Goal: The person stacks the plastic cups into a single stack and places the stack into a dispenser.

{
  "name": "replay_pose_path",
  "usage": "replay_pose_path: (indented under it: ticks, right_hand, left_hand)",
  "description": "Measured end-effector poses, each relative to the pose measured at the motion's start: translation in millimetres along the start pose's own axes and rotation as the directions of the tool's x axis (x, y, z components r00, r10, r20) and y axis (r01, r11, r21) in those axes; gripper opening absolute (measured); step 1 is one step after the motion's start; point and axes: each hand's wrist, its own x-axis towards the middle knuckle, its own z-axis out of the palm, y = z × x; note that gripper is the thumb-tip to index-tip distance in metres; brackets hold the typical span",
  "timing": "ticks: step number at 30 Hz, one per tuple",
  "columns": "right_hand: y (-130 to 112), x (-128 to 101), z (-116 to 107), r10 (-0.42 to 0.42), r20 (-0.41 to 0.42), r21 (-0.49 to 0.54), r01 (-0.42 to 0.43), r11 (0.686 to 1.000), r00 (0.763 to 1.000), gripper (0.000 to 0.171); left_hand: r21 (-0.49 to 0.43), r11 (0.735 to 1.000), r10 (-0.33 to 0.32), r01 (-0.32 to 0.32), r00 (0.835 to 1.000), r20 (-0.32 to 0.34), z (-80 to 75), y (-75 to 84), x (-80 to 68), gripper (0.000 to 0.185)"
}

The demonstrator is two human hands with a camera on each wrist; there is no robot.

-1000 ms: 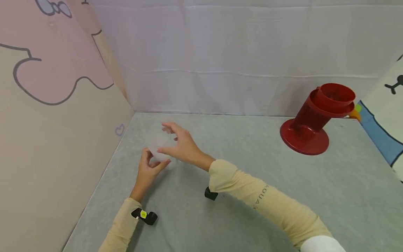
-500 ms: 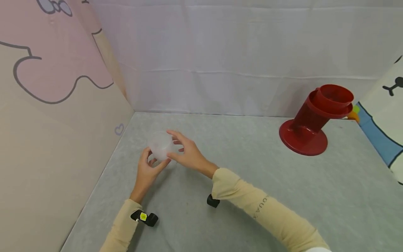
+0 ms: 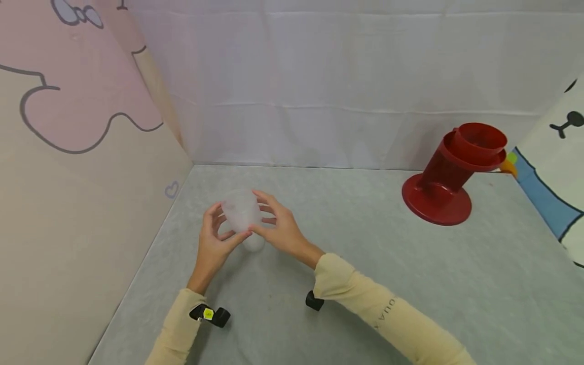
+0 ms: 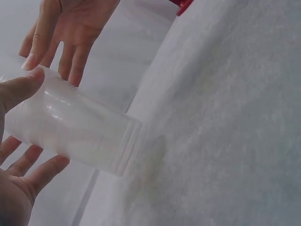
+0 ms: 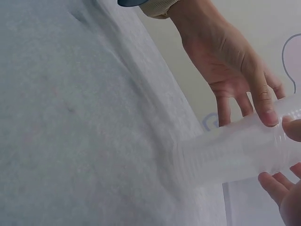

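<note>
A translucent plastic cup point(image 3: 239, 212) is tilted over the grey table, its ribbed rim end point(image 4: 126, 151) down against the cloth point(image 5: 188, 162). My left hand point(image 3: 226, 223) pinches the cup from the left, thumb point(image 4: 23, 88) on its wall and fingers point(image 4: 41, 170) beneath. From the right, my right hand point(image 3: 261, 214) holds the same cup. Its thumb point(image 5: 294, 129) and fingers point(image 5: 277, 186) sit on either side of the wall. In the left wrist view the right hand's fingers point(image 4: 56, 44) reach down to the cup's upper end.
A red stand point(image 3: 449, 175) with a wide round base and a tilted cup-shaped top sits at the back right. A pink and beige panel point(image 3: 82, 167) closes the left side, a white cloth wall point(image 3: 342, 111) the back. Grey table cloth point(image 3: 365, 263) stretches between.
The right hand, spread above the cup a second ago, has closed its fingers onto it. Both hands and the cup have shifted slightly right and nearer to me.
</note>
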Motion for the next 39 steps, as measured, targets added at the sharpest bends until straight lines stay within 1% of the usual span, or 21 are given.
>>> replay_pose_path:
  ticks: [5,8,15,20,29,39]
  right_hand:
    - [-23,-7,-11,-0.018,-0.004,0.015,0.018,1.000,1.000,0.070]
    - [-26,-10,-15,-0.019,-0.011,0.011,0.019,1.000,1.000,0.070]
    - [-27,-16,-22,-0.036,-0.025,0.009,0.036,0.999,0.999,0.069]
    - [-29,-21,-27,-0.025,-0.052,0.001,0.025,1.000,0.998,0.069]
    - [-32,-31,-35,-0.013,-0.095,-0.015,0.012,1.000,0.995,0.068]
    - [-35,-37,-51,-0.013,-0.123,-0.052,0.006,0.999,0.992,0.068]
  left_hand:
    - [0.010,1.000,0.024,-0.024,1.000,0.011,4.8,2.8,0.2,0.084]
    - [0.006,0.999,0.034,-0.034,0.999,0.018,8.0,5.1,0.6,0.083]
    - [0.000,0.998,0.068,-0.068,0.997,0.034,15.5,10.5,2.0,0.082]
    - [0.008,0.996,0.088,-0.089,0.995,0.046,22.5,13.0,2.7,0.081]
    - [-0.017,0.995,0.101,-0.101,0.993,0.056,35.5,15.4,4.2,0.080]
    - [-0.038,0.993,0.114,-0.111,0.991,0.071,50.8,22.7,9.3,0.081]
